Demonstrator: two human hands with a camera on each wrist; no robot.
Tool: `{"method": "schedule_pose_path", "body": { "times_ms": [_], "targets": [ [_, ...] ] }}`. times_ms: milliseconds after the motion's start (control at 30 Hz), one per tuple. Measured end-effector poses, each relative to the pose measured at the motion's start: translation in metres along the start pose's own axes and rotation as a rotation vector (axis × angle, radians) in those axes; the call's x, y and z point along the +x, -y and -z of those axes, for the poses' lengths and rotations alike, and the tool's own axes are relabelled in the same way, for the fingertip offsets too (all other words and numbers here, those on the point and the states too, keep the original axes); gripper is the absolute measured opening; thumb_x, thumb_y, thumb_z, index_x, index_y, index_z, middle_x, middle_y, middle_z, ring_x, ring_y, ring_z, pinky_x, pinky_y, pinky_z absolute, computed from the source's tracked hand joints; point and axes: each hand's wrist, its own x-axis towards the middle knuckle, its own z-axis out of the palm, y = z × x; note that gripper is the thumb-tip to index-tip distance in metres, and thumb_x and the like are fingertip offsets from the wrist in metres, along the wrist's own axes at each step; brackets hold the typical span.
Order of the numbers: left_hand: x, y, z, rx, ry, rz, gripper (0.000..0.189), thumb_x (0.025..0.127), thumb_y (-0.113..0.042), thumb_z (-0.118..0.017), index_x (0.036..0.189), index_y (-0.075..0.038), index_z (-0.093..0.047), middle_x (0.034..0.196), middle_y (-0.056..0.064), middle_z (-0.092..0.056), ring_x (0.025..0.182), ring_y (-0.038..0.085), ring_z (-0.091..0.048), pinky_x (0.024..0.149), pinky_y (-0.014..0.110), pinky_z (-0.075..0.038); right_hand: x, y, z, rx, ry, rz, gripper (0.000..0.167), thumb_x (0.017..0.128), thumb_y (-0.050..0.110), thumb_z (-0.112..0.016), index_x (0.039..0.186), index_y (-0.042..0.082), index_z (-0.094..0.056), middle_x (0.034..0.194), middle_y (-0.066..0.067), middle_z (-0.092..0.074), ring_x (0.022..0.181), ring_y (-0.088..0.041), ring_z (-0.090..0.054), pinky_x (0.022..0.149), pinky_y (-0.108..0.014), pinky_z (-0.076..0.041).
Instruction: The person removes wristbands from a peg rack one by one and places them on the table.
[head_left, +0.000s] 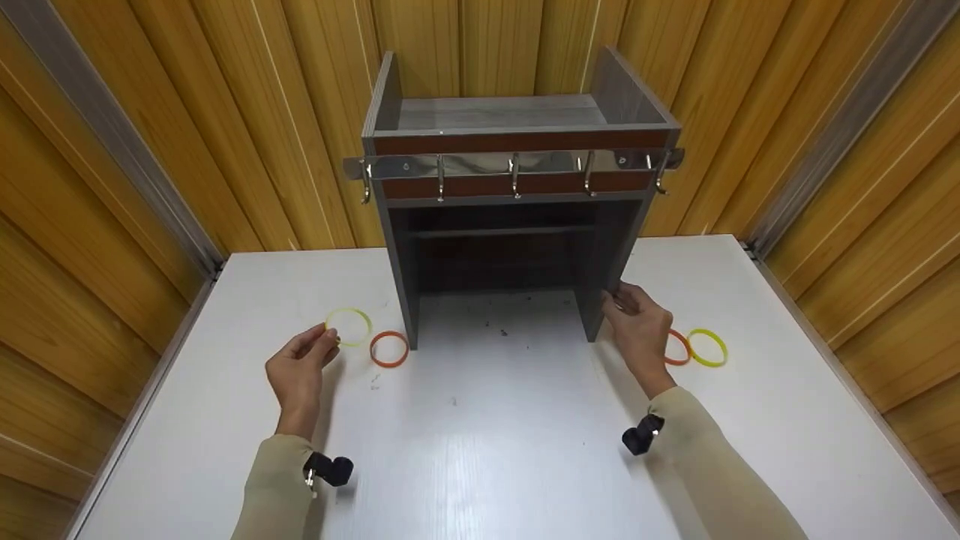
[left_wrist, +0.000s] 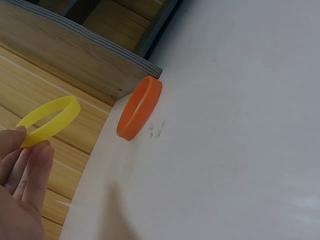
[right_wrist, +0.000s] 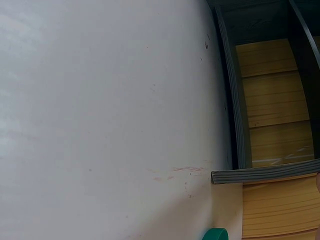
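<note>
A yellow wristband (left_wrist: 60, 120) is pinched between the thumb and fingers of my left hand (head_left: 301, 367), raised left of the grey wooden rack (head_left: 401, 285). Close to that hand, an orange wristband (head_left: 389, 349) stands by the rack's left front foot. My right hand (head_left: 639, 330) is at the outer side of the rack's right panel (head_left: 607, 277), fingers bent; I cannot tell whether it grips anything. Only a sliver of that hand enters the right wrist view. A green band (right_wrist: 216, 234) shows at that view's bottom edge.
A metal strip with several hooks (head_left: 515, 165) crosses the rack's front. Right of my right hand, another orange wristband (head_left: 679, 349) and another yellow wristband (head_left: 707, 348) lie on the white table (head_left: 465, 450). Wood-patterned walls (head_left: 247, 127) enclose the back and sides.
</note>
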Motion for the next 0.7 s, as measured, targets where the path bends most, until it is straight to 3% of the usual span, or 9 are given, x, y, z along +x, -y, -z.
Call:
{"method": "schedule_pose_path", "body": {
  "times_ms": [100, 367, 700],
  "targets": [
    [0.0, 0.003, 0.001, 0.011, -0.011, 0.011, 0.031, 0.093, 0.0, -0.081, 0.119, 0.014, -0.071, 0.094, 0.007, -0.079, 0.083, 0.015, -0.078, 0.084, 0.031, -0.063, 0.0, 0.0, 0.0, -0.006, -0.005, 0.001, 0.019, 0.091, 0.001, -0.078, 0.109, -0.004, -0.078, 0.104, -0.018, -0.079, 0.093, -0.011, -0.077, 0.078, -0.015, -0.058],
    [0.001, 0.013, 0.008, 0.067, -0.006, 0.053, 0.036, 0.093, 0.0, -0.08, 0.124, 0.016, -0.069, 0.1, 0.009, -0.078, 0.083, 0.011, -0.078, 0.084, 0.029, -0.062, 0.0, 0.0, 0.0, -0.014, -0.01, 0.017, 0.018, 0.091, -0.001, -0.079, 0.108, -0.006, -0.077, 0.104, -0.019, -0.079, 0.087, 0.01, -0.069, 0.077, -0.013, -0.057],
    [0.0, 0.021, 0.01, 0.127, -0.025, 0.109, 0.036, 0.094, 0.0, -0.079, 0.125, 0.015, -0.069, 0.098, 0.009, -0.077, 0.083, 0.008, -0.076, 0.084, 0.028, -0.062, 0.0, -0.001, 0.001, -0.034, -0.017, 0.012, 0.019, 0.091, 0.0, -0.08, 0.108, -0.006, -0.078, 0.105, -0.019, -0.079, 0.09, -0.004, -0.074, 0.076, -0.014, -0.057]
  ]
}}
